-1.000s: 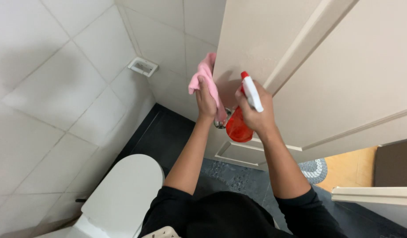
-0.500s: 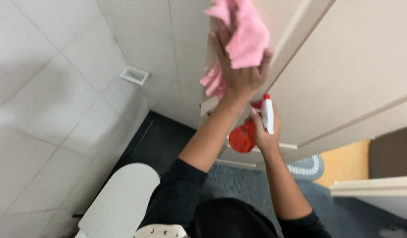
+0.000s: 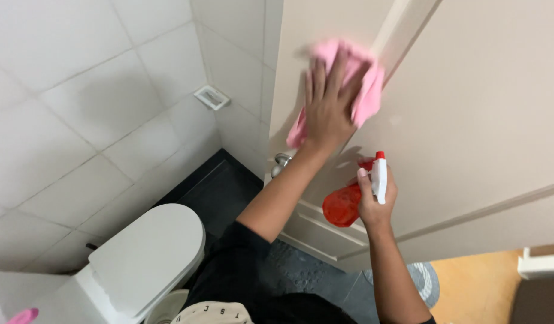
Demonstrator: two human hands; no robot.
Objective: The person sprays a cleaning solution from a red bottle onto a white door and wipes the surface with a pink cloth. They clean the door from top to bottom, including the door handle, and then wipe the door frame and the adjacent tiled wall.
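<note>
A pink cloth (image 3: pixel 349 84) is pressed flat on the cream door (image 3: pixel 469 120) by the spread left hand (image 3: pixel 328 108), while a red spray bottle (image 3: pixel 349 201) is gripped lower down in the right hand (image 3: pixel 376 201), near the knob (image 3: pixel 281 161).

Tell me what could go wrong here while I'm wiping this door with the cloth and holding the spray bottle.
The left hand presses the pink cloth flat on the door, so a hard push might swing it and cost you balance. The right hand keeps its grip on the red spray bottle near the trigger; an accidental squeeze could wet the floor, making it slippery.
</note>
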